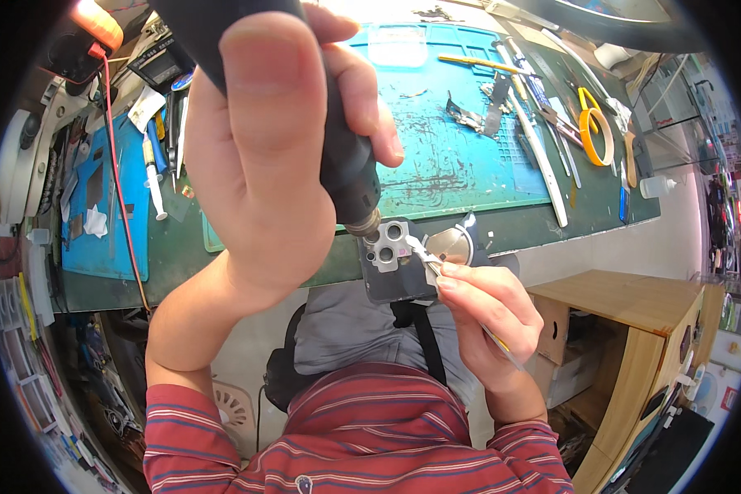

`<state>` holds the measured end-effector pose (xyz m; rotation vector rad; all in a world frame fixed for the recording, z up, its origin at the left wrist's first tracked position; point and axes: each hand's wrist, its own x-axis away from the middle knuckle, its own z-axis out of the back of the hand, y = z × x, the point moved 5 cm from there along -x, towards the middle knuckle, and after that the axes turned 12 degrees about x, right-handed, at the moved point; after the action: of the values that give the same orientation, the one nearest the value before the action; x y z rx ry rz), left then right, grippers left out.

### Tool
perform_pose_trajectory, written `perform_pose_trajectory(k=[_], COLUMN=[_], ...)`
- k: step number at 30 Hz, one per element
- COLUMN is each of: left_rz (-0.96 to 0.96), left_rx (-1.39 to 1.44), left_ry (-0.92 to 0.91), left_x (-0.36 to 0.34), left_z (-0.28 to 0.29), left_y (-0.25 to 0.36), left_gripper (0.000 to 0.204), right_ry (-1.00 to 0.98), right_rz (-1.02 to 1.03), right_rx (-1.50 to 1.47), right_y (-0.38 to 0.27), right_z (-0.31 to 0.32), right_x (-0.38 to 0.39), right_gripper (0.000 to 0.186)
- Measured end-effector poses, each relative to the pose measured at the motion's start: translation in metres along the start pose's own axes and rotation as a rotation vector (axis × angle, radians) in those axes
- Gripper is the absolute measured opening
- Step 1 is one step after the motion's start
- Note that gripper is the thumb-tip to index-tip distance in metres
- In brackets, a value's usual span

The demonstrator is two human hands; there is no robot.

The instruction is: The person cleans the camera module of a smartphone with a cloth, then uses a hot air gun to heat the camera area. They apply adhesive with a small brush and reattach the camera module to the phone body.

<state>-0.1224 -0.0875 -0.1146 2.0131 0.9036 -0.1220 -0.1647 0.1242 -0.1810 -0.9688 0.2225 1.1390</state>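
Observation:
Close to the camera, my left hand (263, 156) is wrapped round a black hot air gun (350, 169), its metal nozzle pointing down at a dark phone part (383, 284). The part lies at the near edge of the bench, with a silvery camera plate (385, 255) with large round lens openings on it. My right hand (494, 317) pinches a thin, pen-like tool (500, 346). The tool's pale tip reaches the edge of the camera plate; its exact shape I cannot make out. Just beyond the fingers is a round silvery piece (451, 245).
A worn turquoise work mat (436, 165) covers the bench's middle. Torn black scraps (490, 107) and a gold-coloured tool (482, 63) lie on it. To the right are long tools and an orange ring (597, 140). A syringe (153, 181) and red cable (115, 156) lie left.

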Motion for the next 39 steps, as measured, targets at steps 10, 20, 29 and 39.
perform_pose_trajectory(k=[10,20,29,39], left_rz=[-0.073,-0.044,-0.007,-0.083], left_rx=[-0.441,-0.139,-0.154,-0.222], left_ry=[0.014,-0.062,-0.035,-0.135], left_x=[0.005,0.003,0.005,0.007], left_z=[0.008,-0.001,0.005,0.002], left_y=[-0.004,0.000,-0.004,-0.006], left_gripper=[0.083,0.086,0.087,0.088], right_ry=[-0.009,0.015,0.019,0.106], right_rz=[0.037,0.064,0.087,0.022], right_rx=[0.041,0.085,0.079,0.124], right_y=[-0.004,-0.007,-0.010,-0.009], right_z=[-0.006,-0.013,-0.013,0.007], right_x=[-0.007,-0.006,-0.009,0.003], right_gripper=[0.036,0.039,0.039,0.034])
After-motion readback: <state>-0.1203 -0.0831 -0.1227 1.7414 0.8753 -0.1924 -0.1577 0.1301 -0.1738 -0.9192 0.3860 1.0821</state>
